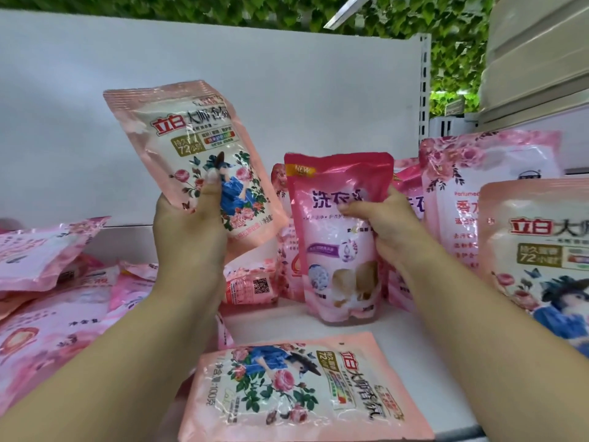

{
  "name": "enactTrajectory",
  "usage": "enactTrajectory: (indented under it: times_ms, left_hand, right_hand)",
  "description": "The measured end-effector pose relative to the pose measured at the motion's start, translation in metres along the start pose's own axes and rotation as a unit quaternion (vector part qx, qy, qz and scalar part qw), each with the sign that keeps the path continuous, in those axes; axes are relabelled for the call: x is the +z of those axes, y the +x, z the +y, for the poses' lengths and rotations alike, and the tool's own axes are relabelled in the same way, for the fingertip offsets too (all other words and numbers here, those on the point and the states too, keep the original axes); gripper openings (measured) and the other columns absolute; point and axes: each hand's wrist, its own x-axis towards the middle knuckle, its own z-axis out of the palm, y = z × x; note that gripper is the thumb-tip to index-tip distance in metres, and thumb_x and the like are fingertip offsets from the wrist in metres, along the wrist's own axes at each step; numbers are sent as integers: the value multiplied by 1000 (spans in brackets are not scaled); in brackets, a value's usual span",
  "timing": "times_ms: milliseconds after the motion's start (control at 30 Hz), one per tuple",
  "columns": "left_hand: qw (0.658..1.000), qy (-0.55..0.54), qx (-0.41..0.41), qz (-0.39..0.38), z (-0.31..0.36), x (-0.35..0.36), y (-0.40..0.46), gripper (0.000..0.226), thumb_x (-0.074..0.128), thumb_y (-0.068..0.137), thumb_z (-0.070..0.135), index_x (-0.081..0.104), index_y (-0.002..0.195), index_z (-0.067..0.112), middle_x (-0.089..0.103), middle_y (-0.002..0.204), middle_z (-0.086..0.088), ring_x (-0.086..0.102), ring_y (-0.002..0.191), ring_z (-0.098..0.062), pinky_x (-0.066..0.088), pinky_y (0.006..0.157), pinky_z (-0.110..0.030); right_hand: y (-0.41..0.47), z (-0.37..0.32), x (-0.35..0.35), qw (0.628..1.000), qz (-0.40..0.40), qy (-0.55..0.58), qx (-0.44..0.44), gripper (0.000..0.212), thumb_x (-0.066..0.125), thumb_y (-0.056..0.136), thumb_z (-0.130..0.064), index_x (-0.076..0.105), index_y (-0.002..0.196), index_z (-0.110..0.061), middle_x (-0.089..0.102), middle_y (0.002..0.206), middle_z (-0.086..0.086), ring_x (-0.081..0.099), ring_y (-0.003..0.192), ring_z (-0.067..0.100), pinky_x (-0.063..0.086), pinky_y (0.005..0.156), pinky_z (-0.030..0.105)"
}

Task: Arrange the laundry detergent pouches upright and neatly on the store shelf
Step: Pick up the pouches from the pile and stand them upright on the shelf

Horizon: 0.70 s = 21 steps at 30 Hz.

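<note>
On the store shelf: white deck, pink detergent pouches all across it.
Left pile: a heap of pouches lying flat and overlapping; none standing yet.
Right row: several pouches upright against the back, near the right end.
Flat pouch at front: face up, lying sideways at the shelf edge; still to be stood up.
Raised pouch: tilted, clear of the shelf, gripped at its lower edge by the left hand.
Pink-topped pouch: upright on the deck, right hand gripping its right side.
Progress: judged under halfway; most pouches still lie flat.
</note>
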Motion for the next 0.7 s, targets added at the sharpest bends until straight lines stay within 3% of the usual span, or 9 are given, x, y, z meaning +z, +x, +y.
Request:
enactTrajectory:
  times_ms: [67, 133, 200, 267, 367, 533, 700]
  left_hand:
    - [1000, 7, -9, -3, -2, 1, -1, 3, 57, 90, 32, 55, 91, 29, 69, 95, 8, 70, 82, -11, 58, 71, -41]
    - [1000, 14, -14, -9, -3, 3, -3, 4, 58, 89, 32, 55, 90, 28, 70, 96, 7, 69, 86, -14, 56, 78, -46]
    - [1000, 17, -12, -16, -3, 4, -5, 4, 58, 89, 32, 56, 89, 28, 70, 95, 8, 70, 85, -13, 57, 78, -46]
    - [1000, 17, -12, -16, -3, 3, -5, 3, 57, 90, 32, 56, 88, 29, 70, 93, 8, 70, 83, -12, 57, 76, -45]
    - [1000, 9, -19, -11, -3, 3, -3, 4, 56, 90, 31, 55, 87, 29, 70, 92, 9, 70, 81, -12, 58, 73, -45]
    - [1000, -2, -17, -12, -3, 3, -2, 4, 56, 91, 28, 56, 87, 29, 70, 89, 11, 70, 80, -9, 57, 77, -44]
    - [1000, -2, -24, -14, -4, 3, -2, 4, 57, 90, 30, 55, 88, 29, 70, 92, 9, 70, 84, -14, 57, 77, -46]
  right_hand:
    - [2, 10, -1, 1000, 3, 13, 5, 41, 75, 67, 2, 55, 95, -21, 62, 98, 2, 59, 103, 28, 44, 99, 50]
    - [1, 17, 2, 999, 6, 18, 29, 82, 86, 56, -19, 45, 127, -19, 55, 125, 6, 51, 118, 31, 40, 103, 51]
    - [0, 21, 3, 996, -23, -50, 69, 123, 87, 40, -45, 24, 143, -26, 40, 143, 7, 41, 128, 32, 33, 107, 52]
    - [-4, 28, 5, 989, -35, -102, 103, 111, 83, 51, -48, 25, 142, -22, 37, 145, 5, 39, 130, 30, 32, 109, 48]
    - [-4, 37, 8, 995, 21, -67, 71, 63, 81, 61, -41, 49, 112, -23, 60, 120, 5, 57, 110, 29, 44, 99, 47]
    - [-7, 40, 16, 994, 43, -98, -26, 55, 76, 72, -30, 47, 116, -16, 57, 92, -11, 57, 95, 13, 45, 86, 27]
    - [-2, 44, 18, 983, 68, -169, -33, 67, 71, 75, -39, 41, 126, -8, 55, 107, 0, 52, 100, 17, 39, 82, 27]
